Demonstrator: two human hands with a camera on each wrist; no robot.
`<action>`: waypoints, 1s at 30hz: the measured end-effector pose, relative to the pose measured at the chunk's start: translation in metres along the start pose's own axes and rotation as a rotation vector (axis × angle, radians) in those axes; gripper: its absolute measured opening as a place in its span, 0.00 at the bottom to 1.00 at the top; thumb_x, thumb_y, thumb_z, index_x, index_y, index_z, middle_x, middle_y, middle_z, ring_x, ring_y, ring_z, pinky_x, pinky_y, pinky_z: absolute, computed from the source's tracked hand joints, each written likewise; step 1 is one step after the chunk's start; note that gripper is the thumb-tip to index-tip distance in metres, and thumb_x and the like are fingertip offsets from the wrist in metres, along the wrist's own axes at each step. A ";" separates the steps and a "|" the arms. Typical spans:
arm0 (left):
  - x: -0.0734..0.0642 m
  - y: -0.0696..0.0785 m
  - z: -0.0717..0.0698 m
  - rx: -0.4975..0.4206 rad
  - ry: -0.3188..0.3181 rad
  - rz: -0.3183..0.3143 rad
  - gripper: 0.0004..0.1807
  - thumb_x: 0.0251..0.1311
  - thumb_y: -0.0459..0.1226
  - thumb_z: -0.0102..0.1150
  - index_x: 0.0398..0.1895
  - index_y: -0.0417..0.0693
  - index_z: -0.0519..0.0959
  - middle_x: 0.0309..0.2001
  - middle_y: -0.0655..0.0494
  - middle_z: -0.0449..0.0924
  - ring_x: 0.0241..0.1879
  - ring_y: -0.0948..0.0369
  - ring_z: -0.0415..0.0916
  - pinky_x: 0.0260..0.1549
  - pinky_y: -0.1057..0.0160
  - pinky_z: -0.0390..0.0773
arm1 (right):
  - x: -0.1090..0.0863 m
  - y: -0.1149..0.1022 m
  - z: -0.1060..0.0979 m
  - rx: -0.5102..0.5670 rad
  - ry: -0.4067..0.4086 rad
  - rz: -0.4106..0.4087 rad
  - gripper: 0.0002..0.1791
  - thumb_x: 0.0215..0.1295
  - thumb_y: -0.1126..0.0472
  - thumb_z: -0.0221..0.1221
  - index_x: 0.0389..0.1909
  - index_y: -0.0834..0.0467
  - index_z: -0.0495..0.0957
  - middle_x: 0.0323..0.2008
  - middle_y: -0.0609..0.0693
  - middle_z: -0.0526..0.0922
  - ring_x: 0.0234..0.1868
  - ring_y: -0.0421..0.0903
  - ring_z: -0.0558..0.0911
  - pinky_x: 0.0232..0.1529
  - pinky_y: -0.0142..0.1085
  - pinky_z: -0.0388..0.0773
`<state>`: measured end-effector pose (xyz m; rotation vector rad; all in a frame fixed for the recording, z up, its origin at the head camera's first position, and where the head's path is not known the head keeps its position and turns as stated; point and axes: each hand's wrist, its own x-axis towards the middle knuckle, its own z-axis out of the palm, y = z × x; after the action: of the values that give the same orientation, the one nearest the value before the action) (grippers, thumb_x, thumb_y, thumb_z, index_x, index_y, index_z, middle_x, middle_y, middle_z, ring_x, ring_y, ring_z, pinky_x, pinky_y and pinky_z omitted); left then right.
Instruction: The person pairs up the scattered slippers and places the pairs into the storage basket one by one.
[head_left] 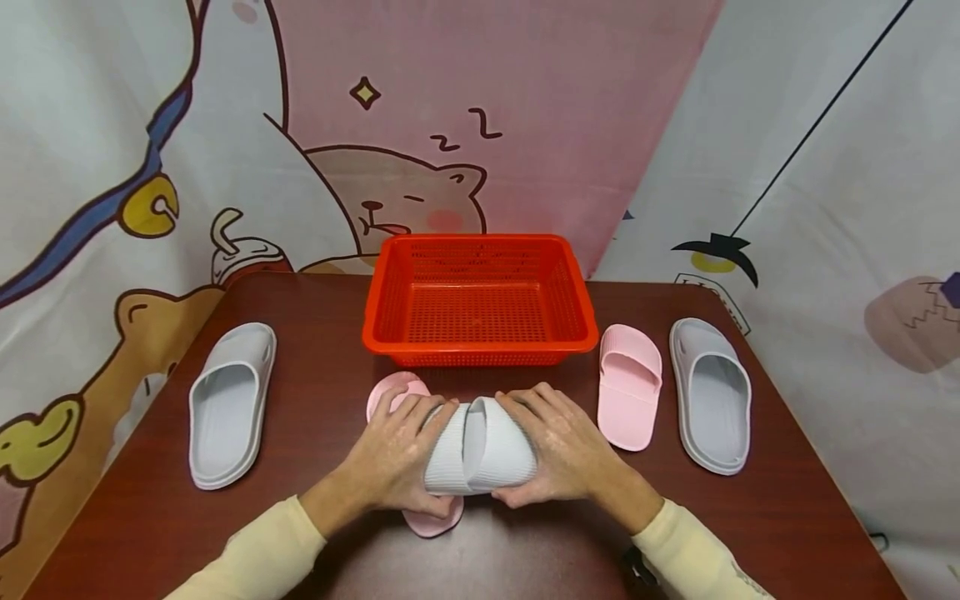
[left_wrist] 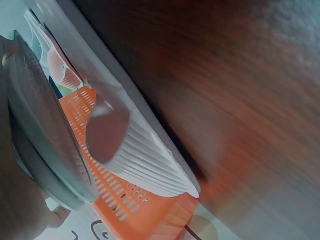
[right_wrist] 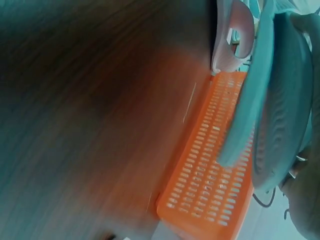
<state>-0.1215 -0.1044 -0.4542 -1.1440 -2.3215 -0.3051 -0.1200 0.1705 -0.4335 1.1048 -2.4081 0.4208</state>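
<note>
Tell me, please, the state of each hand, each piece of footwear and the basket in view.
Left hand: gripping white footwear.
Right hand: gripping its other side.
White footwear: held; one piece or two, unclear.
Left pink slipper: sole down, partly hidden.
Right pink slipper: sole down.
Left grey clog: sole down.
Right grey clog: sole down.
Red basket: upright.

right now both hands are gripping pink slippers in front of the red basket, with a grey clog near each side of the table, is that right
Not quite: the left hand and right hand grip white slippers, not pink, as the head view shows. The red basket, left grey clog and right grey clog are as you say.
</note>
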 end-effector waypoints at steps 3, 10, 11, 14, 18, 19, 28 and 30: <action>-0.001 0.000 -0.001 0.012 -0.005 -0.002 0.62 0.23 0.71 0.68 0.63 0.39 0.75 0.52 0.44 0.79 0.51 0.48 0.76 0.54 0.41 0.69 | 0.002 -0.001 0.002 -0.001 0.002 -0.012 0.61 0.32 0.23 0.68 0.63 0.62 0.76 0.53 0.52 0.80 0.49 0.48 0.76 0.48 0.42 0.77; 0.004 -0.006 -0.009 0.039 -0.024 0.000 0.64 0.22 0.72 0.67 0.65 0.39 0.74 0.55 0.46 0.78 0.56 0.50 0.75 0.63 0.36 0.59 | 0.001 0.002 0.002 0.032 0.009 0.048 0.61 0.33 0.26 0.71 0.66 0.61 0.71 0.58 0.52 0.78 0.53 0.49 0.75 0.49 0.45 0.70; 0.005 -0.007 -0.010 0.037 -0.028 0.002 0.64 0.23 0.72 0.67 0.65 0.39 0.74 0.55 0.46 0.78 0.56 0.50 0.75 0.64 0.36 0.57 | 0.000 0.003 0.001 0.041 0.007 0.058 0.61 0.33 0.26 0.72 0.66 0.61 0.70 0.59 0.52 0.78 0.54 0.49 0.74 0.49 0.45 0.68; 0.004 -0.009 -0.011 0.036 -0.032 0.010 0.63 0.24 0.73 0.67 0.63 0.39 0.75 0.54 0.47 0.79 0.54 0.50 0.76 0.64 0.35 0.58 | -0.002 0.003 0.001 0.061 -0.001 0.063 0.59 0.36 0.26 0.71 0.65 0.61 0.70 0.62 0.53 0.76 0.58 0.49 0.74 0.50 0.47 0.64; 0.000 -0.010 -0.011 0.032 -0.031 0.008 0.62 0.25 0.73 0.66 0.62 0.39 0.75 0.53 0.49 0.79 0.53 0.51 0.77 0.65 0.36 0.55 | -0.002 0.004 0.003 0.050 -0.023 0.038 0.58 0.41 0.23 0.68 0.66 0.59 0.72 0.65 0.55 0.74 0.62 0.49 0.74 0.54 0.48 0.63; -0.001 -0.011 -0.011 0.031 -0.030 0.006 0.61 0.26 0.73 0.66 0.62 0.39 0.76 0.53 0.49 0.79 0.53 0.51 0.77 0.66 0.36 0.54 | -0.003 0.004 0.003 0.048 -0.032 0.035 0.57 0.42 0.22 0.67 0.66 0.59 0.72 0.65 0.55 0.74 0.62 0.49 0.74 0.55 0.48 0.63; -0.004 -0.010 -0.008 0.014 -0.015 -0.016 0.62 0.25 0.73 0.67 0.62 0.39 0.76 0.55 0.49 0.80 0.57 0.51 0.76 0.65 0.35 0.55 | -0.004 0.012 -0.006 0.091 -0.099 0.035 0.55 0.51 0.22 0.63 0.70 0.57 0.70 0.68 0.51 0.72 0.66 0.48 0.70 0.62 0.46 0.61; -0.004 -0.011 -0.008 0.007 -0.002 -0.018 0.62 0.24 0.73 0.68 0.62 0.39 0.76 0.55 0.49 0.80 0.57 0.50 0.76 0.65 0.34 0.56 | -0.003 0.015 -0.010 0.104 -0.087 0.033 0.50 0.56 0.25 0.61 0.70 0.58 0.71 0.68 0.51 0.72 0.66 0.49 0.71 0.63 0.46 0.63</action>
<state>-0.1249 -0.1175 -0.4494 -1.1205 -2.3345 -0.3020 -0.1276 0.1862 -0.4280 1.1516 -2.5079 0.5249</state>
